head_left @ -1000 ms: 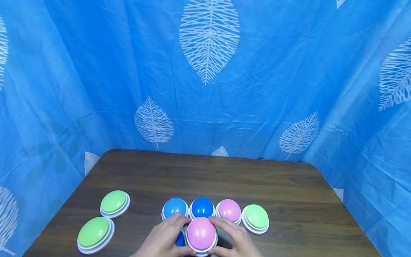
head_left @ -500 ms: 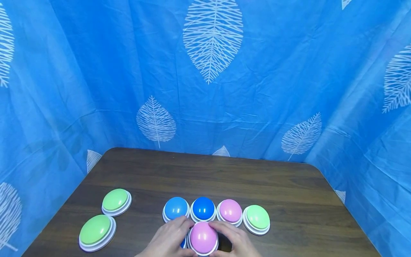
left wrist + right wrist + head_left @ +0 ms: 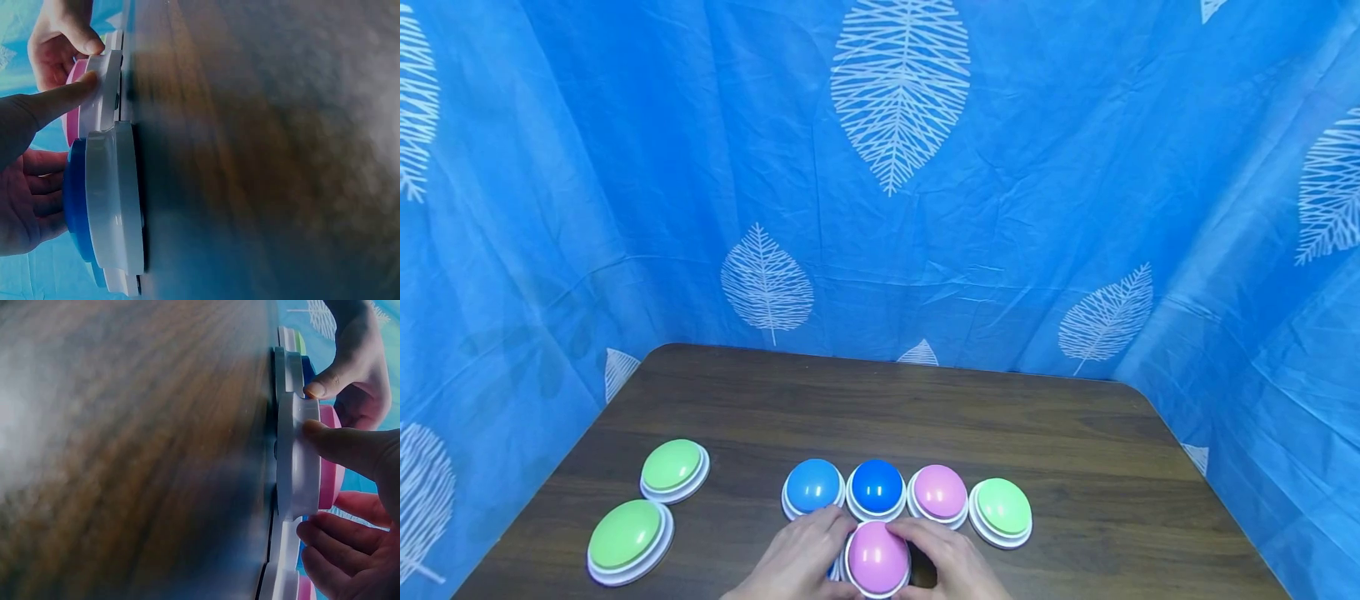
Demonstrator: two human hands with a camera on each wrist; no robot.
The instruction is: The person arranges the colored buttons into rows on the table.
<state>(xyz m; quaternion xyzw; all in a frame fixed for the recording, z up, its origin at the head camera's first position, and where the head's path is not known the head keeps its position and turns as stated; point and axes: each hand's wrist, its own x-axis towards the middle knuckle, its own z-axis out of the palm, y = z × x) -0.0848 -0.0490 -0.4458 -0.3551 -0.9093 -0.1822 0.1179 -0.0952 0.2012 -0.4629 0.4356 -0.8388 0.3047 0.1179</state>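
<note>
A pink dome push button (image 3: 877, 556) on a white round base stands at the front of the table between my two hands. My left hand (image 3: 801, 557) grips its left side, thumb on the near edge of the base and fingers toward the far side. From the right, my right hand (image 3: 953, 557) grips it the same way; its thumb presses the white base (image 3: 300, 462) in the right wrist view. Beside it, under my left palm, sits a dark blue button (image 3: 76, 200), mostly hidden in the head view. The pink button's base is close over the tabletop.
Behind my hands a row holds a light blue button (image 3: 814, 486), another dark blue one (image 3: 877, 486), a second pink one (image 3: 940, 492) and a green one (image 3: 1003, 506). Two green buttons, one farther (image 3: 672, 464) and one nearer (image 3: 625, 533), lie left. A blue leaf-print curtain (image 3: 1000, 208) surrounds the table (image 3: 880, 400).
The held pink button has come down slightly and toward me, below the row, with both hands keeping their grip. The head view has shifted a little; the other buttons stay put.
</note>
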